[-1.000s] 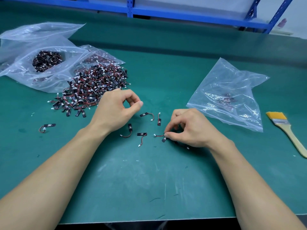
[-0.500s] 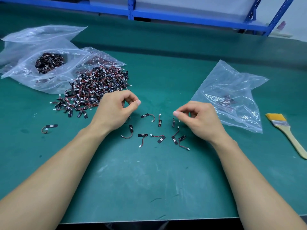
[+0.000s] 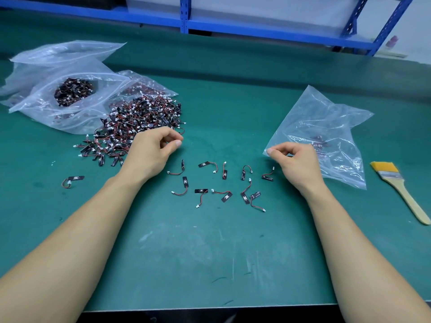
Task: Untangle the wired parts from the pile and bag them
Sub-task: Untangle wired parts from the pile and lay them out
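The right hand (image 3: 296, 163) pinches the near corner of the clear bag (image 3: 326, 127). The bag lies on the green tabletop (image 3: 210, 252), spreading beyond and outward of that hand, with a few parts inside. The left hand (image 3: 151, 151) sits at the near edge of the pile (image 3: 140, 120), fingers curled and thumb out; whether it holds a part cannot be told. Between the two hands, slightly nearer the person, ten or so separated wired parts (image 3: 201, 190) lie mostly apart from each other. One stray part (image 3: 74, 179) lies outward of the left hand. A brush (image 3: 401, 190) lies outward of the right hand, just past the bag.
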Motion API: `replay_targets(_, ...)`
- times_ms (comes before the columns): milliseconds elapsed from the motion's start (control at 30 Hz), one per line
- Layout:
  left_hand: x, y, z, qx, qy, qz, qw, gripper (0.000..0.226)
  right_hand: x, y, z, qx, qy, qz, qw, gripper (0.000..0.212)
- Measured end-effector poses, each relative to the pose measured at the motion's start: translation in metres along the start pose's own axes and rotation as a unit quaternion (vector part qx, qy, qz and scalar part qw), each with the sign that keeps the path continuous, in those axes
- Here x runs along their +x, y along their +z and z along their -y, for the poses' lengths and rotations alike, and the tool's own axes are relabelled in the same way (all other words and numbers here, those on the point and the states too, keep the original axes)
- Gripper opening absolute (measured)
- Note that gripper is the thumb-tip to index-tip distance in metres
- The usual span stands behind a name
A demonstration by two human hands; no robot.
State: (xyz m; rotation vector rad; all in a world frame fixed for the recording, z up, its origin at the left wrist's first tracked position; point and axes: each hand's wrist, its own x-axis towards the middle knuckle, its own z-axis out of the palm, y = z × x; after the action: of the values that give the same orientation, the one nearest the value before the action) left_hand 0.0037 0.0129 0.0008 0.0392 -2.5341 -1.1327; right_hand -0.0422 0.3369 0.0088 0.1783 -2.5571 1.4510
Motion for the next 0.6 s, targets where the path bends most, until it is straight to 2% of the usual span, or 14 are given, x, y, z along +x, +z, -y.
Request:
replay_targets(100, -0.0023, -0.0026, -0.0022, -0.017, 0.009, 0.036, 0.999, 0.003, 0.0003, 0.0002, -0.0002, 0.009, 0.006, 0.004, 1.0, 0.018)
replay_targets(267, -0.0055, -0.0074, -0.0041, -0.025, 0.016, 0.104, 0.994, 0.015, 0.0001, 0.0014, -0.0014, 0.012, 0.011, 0.008, 1.0, 0.012)
replay_targets(600, -0.0023, -0.0061, 0.0003, -0.001, 0.013, 0.055, 0.998, 0.018, 0.0008, 0.001, -0.0037, 0.012, 0.017, 0.01, 1.0, 0.01)
